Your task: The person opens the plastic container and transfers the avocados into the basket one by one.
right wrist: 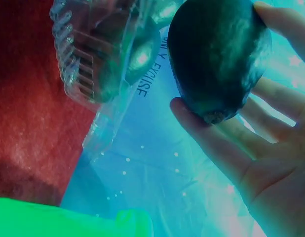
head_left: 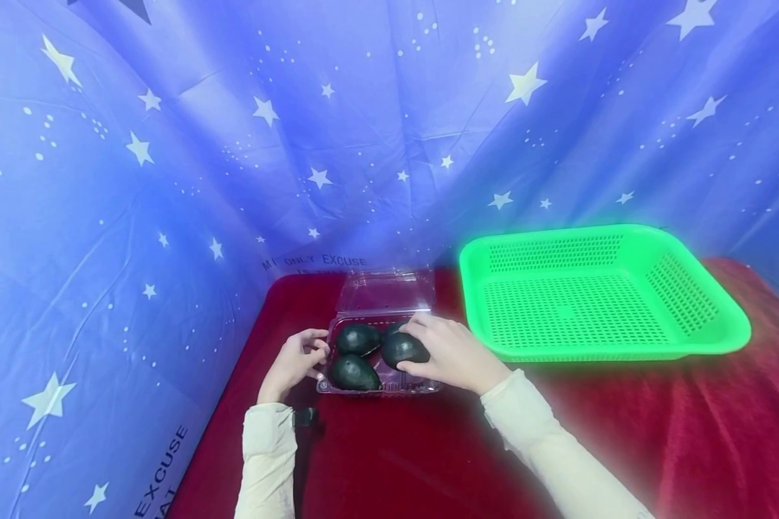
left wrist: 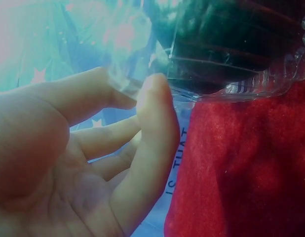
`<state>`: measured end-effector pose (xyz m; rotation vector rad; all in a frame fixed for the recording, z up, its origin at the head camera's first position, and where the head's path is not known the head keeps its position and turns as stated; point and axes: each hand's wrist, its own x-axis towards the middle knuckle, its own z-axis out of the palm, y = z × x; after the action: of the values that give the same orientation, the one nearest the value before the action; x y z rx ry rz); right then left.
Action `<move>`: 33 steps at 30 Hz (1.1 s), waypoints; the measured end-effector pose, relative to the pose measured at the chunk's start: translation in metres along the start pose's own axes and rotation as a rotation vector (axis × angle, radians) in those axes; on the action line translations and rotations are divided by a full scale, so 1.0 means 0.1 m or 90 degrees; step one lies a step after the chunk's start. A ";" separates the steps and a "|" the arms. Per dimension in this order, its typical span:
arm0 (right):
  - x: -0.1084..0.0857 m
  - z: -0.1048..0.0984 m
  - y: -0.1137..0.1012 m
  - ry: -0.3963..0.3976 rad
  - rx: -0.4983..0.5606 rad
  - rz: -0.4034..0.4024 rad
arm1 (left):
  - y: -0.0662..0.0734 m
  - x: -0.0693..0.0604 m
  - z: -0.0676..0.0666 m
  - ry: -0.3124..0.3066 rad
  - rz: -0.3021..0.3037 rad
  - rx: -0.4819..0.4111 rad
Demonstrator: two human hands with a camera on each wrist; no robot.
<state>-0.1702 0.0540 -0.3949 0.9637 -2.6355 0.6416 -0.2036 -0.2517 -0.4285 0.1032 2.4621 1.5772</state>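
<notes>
A clear plastic clamshell box (head_left: 415, 387) lies with its lid (head_left: 386, 292) raised at the back. Two dark green avocados, one behind (head_left: 358, 339) and one in front (head_left: 355, 373), sit in its left half. My right hand (head_left: 451, 351) holds another avocado (right wrist: 219, 54) over the box's right side, fingers and thumb spread around it. Partly hidden behind that one, a further dark avocado (head_left: 394, 328) shows. At the box's left edge, my left hand (head_left: 294, 364) pinches the plastic corner between thumb and finger, as the left wrist view shows.
To the right of the box stands a bright green perforated basket (head_left: 565, 310) with nothing visible in it. Red cloth (head_left: 389, 461) covers the table. A blue star-patterned curtain (head_left: 363, 130) hangs behind and along the left side.
</notes>
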 end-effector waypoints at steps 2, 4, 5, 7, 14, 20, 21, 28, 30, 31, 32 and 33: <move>0.00 -0.03 0.01 0.002 -0.001 0.006 | 0.00 0.00 0.00 0.000 -0.001 0.001; -0.01 -0.06 0.02 0.006 -0.005 0.009 | -0.01 0.01 0.00 0.002 -0.005 0.000; -0.01 -0.07 0.03 0.009 -0.006 0.010 | -0.02 0.01 0.01 0.002 -0.004 0.000; -0.01 -0.10 0.05 0.017 -0.009 0.010 | -0.03 0.02 0.01 0.003 -0.005 -0.001; -0.04 -0.20 0.14 0.034 -0.003 0.008 | -0.04 0.03 0.01 0.006 -0.006 0.003; -0.08 -0.28 0.20 0.050 0.009 0.025 | -0.05 0.02 0.01 0.005 -0.002 0.006; -0.08 -0.29 0.20 0.052 0.011 0.029 | -0.05 0.02 0.01 0.005 -0.003 0.005; -0.13 -0.39 0.26 0.065 0.012 0.040 | -0.04 0.01 0.02 0.007 -0.013 0.000; -0.14 -0.41 0.28 0.072 0.010 0.038 | -0.04 0.02 0.03 0.007 -0.014 -0.001; -0.15 -0.42 0.29 0.075 0.010 0.038 | -0.04 0.02 0.03 0.007 -0.014 -0.001; -0.15 -0.43 0.29 0.078 0.010 0.038 | -0.05 0.02 0.03 0.007 -0.014 -0.002; -0.16 -0.44 0.30 0.081 0.010 0.039 | -0.04 0.02 0.03 0.009 -0.017 -0.005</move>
<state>-0.1742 0.1045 -0.3722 0.8196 -2.5599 0.7144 -0.2043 -0.2508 -0.4338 0.0574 2.4568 1.5817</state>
